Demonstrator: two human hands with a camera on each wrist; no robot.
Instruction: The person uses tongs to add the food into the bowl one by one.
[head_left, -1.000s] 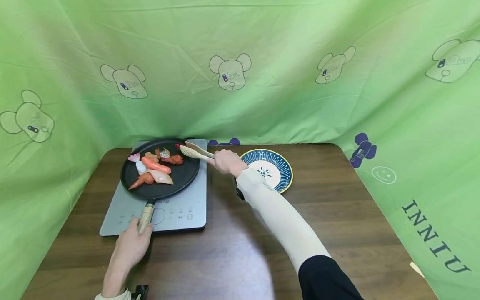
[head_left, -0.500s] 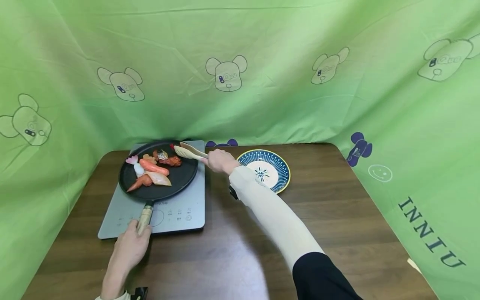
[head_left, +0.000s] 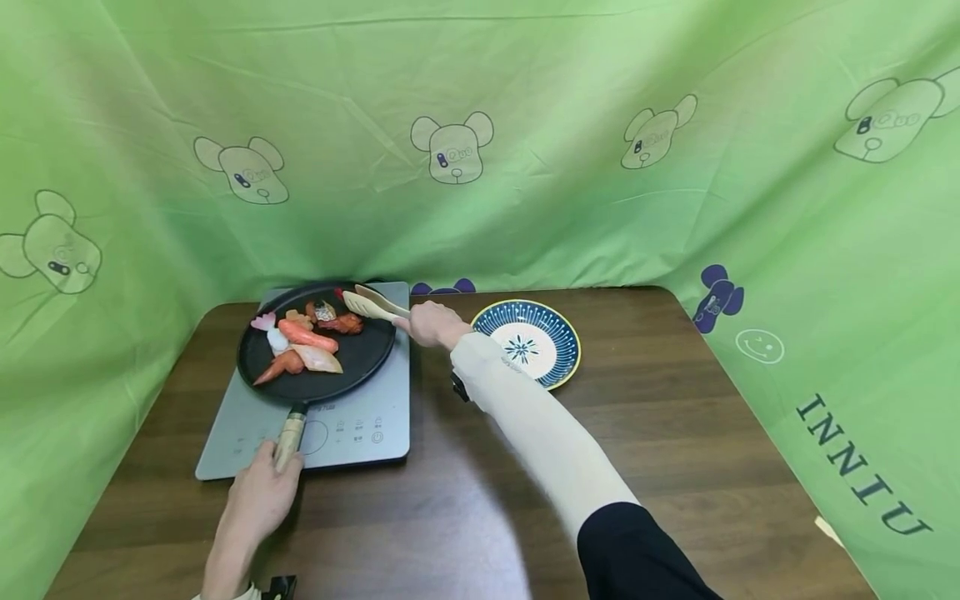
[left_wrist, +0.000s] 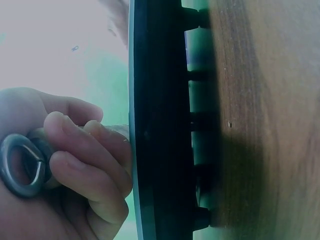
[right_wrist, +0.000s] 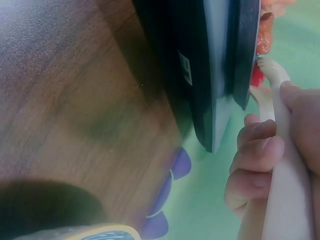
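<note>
My left hand [head_left: 262, 492] grips the light handle [head_left: 289, 437] of a black frying pan [head_left: 360, 350] on an induction cooktop. In the left wrist view, the fingers [left_wrist: 90, 170] curl round that handle, near a metal ring [left_wrist: 22, 165] at its end. With my right hand [head_left: 435, 323] I hold cream-coloured tongs [head_left: 369, 307], their tips over the pan's far right side. Between the tips in the right wrist view is a small red piece [right_wrist: 257, 75]. The pan holds a sausage [head_left: 307, 336], a brown chicken wing [head_left: 281, 367], a pale wing-shaped piece [head_left: 317, 358], a shrimp [head_left: 276, 337] and glazed meat [head_left: 345, 323].
The grey cooktop [head_left: 352, 437] sits on the left of a brown wooden table [head_left: 637, 417]. Right of it stands a blue-patterned plate [head_left: 558, 333] with a yellow rim, partly behind my right forearm. A green printed curtain [head_left: 540, 225] surrounds the table's back and sides.
My right hand and the tongs have shifted slightly left, further over the pan. The left hand stays on the handle. The head view has shifted a little.
</note>
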